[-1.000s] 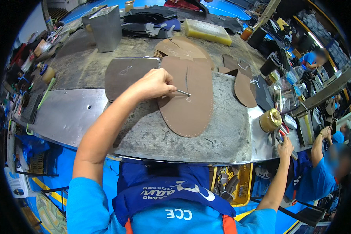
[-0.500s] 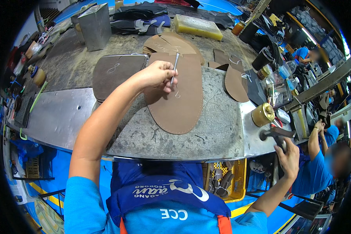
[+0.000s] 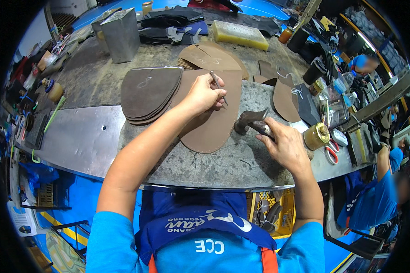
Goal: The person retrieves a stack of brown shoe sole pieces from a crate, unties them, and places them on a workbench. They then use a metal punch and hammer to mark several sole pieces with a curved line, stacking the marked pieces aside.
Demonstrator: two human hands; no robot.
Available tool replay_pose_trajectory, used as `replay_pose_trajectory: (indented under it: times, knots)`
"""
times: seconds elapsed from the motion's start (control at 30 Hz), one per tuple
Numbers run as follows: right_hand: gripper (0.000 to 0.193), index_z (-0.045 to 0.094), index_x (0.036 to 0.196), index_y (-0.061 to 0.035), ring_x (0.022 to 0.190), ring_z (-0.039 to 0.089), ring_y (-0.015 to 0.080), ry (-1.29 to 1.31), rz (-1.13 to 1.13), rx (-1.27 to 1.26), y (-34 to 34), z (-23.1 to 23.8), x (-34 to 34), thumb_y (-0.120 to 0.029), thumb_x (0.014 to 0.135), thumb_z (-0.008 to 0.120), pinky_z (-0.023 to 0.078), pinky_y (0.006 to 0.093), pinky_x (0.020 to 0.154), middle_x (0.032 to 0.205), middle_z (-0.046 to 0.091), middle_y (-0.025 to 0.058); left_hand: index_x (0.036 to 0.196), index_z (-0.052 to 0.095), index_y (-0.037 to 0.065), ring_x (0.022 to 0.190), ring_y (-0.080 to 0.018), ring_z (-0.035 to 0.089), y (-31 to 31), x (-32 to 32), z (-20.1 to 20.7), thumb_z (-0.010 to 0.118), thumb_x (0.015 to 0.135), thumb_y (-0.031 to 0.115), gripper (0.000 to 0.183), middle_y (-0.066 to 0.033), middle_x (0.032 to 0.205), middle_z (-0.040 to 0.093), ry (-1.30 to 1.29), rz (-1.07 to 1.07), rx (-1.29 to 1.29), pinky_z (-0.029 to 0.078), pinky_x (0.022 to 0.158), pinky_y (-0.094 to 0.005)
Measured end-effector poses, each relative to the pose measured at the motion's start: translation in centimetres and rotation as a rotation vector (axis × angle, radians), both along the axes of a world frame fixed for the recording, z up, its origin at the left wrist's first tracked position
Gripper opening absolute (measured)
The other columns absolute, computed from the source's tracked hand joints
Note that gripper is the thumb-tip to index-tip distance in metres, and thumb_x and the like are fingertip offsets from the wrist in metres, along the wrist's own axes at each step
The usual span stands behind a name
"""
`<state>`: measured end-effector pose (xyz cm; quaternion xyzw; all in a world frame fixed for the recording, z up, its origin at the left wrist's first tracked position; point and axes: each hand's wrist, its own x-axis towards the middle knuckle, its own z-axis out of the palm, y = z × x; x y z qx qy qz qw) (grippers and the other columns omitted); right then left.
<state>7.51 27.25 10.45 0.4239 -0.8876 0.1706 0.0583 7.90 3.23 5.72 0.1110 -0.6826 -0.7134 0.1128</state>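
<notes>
Apparent positioning step: metal rod is clamped by fingers of left hand above brown panel, hammer by right hand; precise tip placement seems required

The bare left forearm, bent at an elbow near 8 o'clock, slants up to the left hand at 12, fingertips pinched, while the right forearm runs from 4 o'clock to the right hand at 3, gripping, thumb toward 10.
</notes>
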Motion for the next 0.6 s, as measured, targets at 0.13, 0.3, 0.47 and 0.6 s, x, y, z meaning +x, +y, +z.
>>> replay_pose_trajectory:
  times: [0.13, 0.3, 0.47, 0.6]
  knots:
    - [0.032, 0.051, 0.102, -0.0084, 0.071, 0.059, 0.0357, -0.048, -0.113, 0.032, 1.5, 0.5, -1.1, -0.025, 0.077, 0.062, 0.045, 0.0431, 0.061, 0.071, 0.06, 0.0167, 0.086, 0.05, 0.0, 0.062, -0.0128, 0.061, 1.3, 0.1, -1.1, 0.058, 0.08, 0.0, 0.01, -0.0068, 0.071, 0.055, -0.005, -0.082, -0.094, 0.052, 0.05, -0.0244]
    - [0.037, 0.045, 0.108, -0.0033, 0.076, 0.058, 0.0389, -0.007, -0.169, -0.034, 1.6, -0.9, -3.9, -0.022, 0.079, 0.06, 0.044, 0.0451, 0.065, 0.078, 0.059, 0.0206, 0.088, 0.049, 0.001, 0.064, -0.0121, 0.059, 2.3, -0.3, -1.5, 0.052, 0.087, 0.007, 0.007, -0.0051, 0.075, 0.054, 0.102, -0.072, -0.078, 0.053, 0.057, -0.0238]
    - [0.042, 0.042, 0.111, -0.0023, 0.077, 0.056, 0.0423, -0.041, -0.168, 0.007, 1.5, -2.2, -5.1, -0.015, 0.076, 0.062, 0.043, 0.0453, 0.065, 0.077, 0.057, 0.0233, 0.084, 0.052, -0.001, 0.063, -0.0111, 0.06, 3.1, 0.2, -1.5, 0.054, 0.086, 0.01, 0.011, -0.0066, 0.072, 0.058, 0.098, -0.034, -0.174, 0.051, 0.057, -0.0224]
    - [0.044, 0.042, 0.11, -0.0017, 0.073, 0.055, 0.0407, -0.037, -0.112, -0.012, 1.2, -2.0, -5.5, -0.014, 0.075, 0.065, 0.042, 0.0425, 0.063, 0.075, 0.056, 0.0236, 0.081, 0.052, -0.001, 0.062, -0.0107, 0.061, 3.5, 0.5, -1.4, 0.056, 0.086, 0.011, 0.013, -0.0071, 0.069, 0.06, 0.13, 0.014, -0.24, 0.049, 0.056, -0.0224]
